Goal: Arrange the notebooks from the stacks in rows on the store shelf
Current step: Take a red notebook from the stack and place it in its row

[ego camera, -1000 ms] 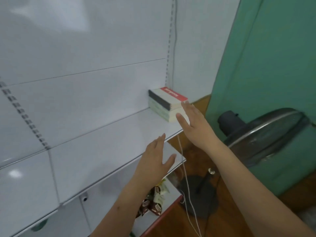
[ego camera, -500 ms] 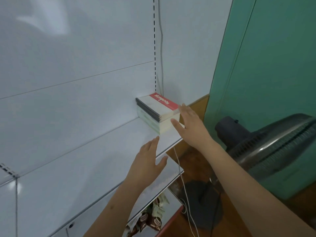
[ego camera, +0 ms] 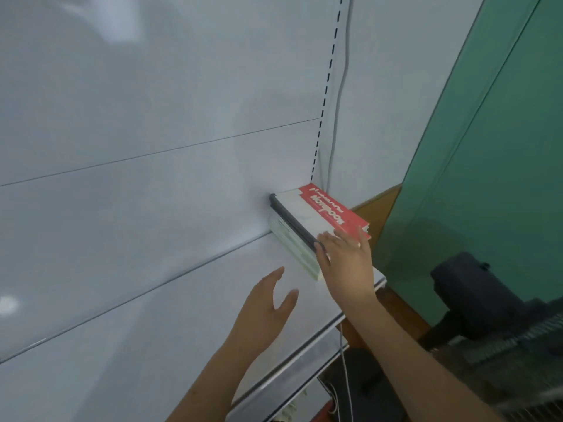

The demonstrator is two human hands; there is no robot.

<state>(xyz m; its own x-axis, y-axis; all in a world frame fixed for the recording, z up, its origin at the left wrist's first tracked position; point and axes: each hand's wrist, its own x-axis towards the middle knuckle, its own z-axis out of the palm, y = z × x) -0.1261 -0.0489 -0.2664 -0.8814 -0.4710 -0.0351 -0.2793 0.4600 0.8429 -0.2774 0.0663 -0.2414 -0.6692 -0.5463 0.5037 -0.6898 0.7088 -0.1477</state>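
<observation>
The only print stands on the red band of the top notebook (ego camera: 320, 213), which lies on a stack at the right end of the shelf (ego camera: 182, 303). White letters there appear upside down to the camera and seem to spell "Notebook". A smaller white line beside that word is too blurred to read.

Shop: white slotted-upright display shelf (ego camera: 182, 300), stacked notebooks (ego camera: 307, 220) on it.

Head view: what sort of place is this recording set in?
Probably a small shop. White metal retail shelf with a slotted upright, a stack of notebooks at its end, and a standing fan beside it.
</observation>
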